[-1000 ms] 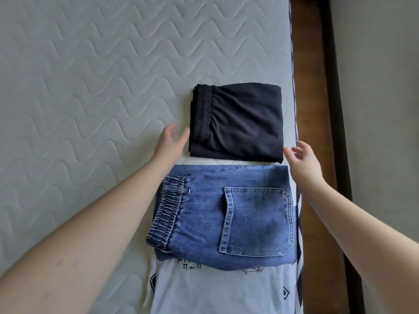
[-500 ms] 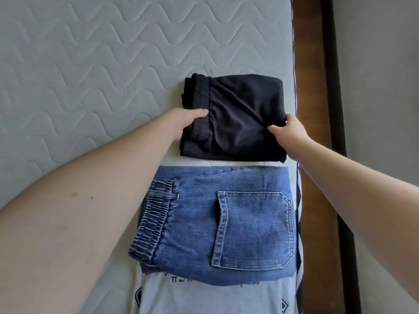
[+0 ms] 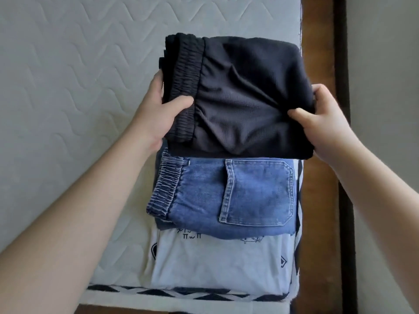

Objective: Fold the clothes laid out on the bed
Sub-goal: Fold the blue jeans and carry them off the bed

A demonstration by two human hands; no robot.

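A folded pair of black, ribbed-knit trousers with a gathered elastic waistband was held between both hands above the far end of a quilted grey mattress. The left hand was curled round the waistband edge, thumb laid on top, the fingers hidden beneath; the right hand was pinched on the opposite edge, thumb above the cloth. The bundle appeared to be lifted clear of the bed, though its far underside was hidden. Just nearer than the hands, a folded pair of blue denim jeans with a patch pocket was seen lying on a folded pale grey printed T-shirt.

The black fabric was judged soft, light and limp, likely to sag and unfold if gripped at one side only. Support at both side edges, with fingers slid underneath, was judged the safest hold; the thick waistband offered the firmest purchase.
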